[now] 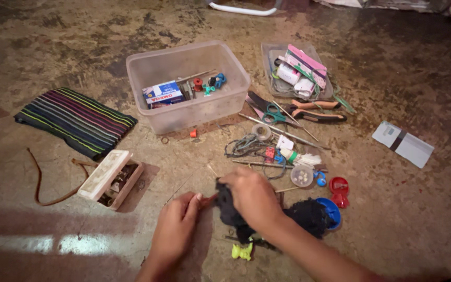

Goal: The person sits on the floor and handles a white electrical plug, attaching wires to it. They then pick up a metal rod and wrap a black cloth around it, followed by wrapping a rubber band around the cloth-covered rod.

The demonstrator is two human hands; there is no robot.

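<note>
My right hand (pixel 251 196) grips a bunch of black fabric (pixel 229 204) low in the middle of the head view. My left hand (pixel 176 225) is just left of it, fingertips pinched on a thin stick or needle (pixel 208 198) that meets the fabric. More black cloth (pixel 309 216) lies to the right, beside a blue lid (pixel 334 211). A small yellow toy (pixel 242 252) lies on the floor under my right wrist.
A clear plastic tub (pixel 186 86) with thread spools and a small box stands behind. Scissors (pixel 270 110), pliers (pixel 317 112), wires and red caps (pixel 339 189) clutter the right. Striped cloth (pixel 76 120) and a small open box (pixel 111 177) lie left; a card (pixel 403 143) far right.
</note>
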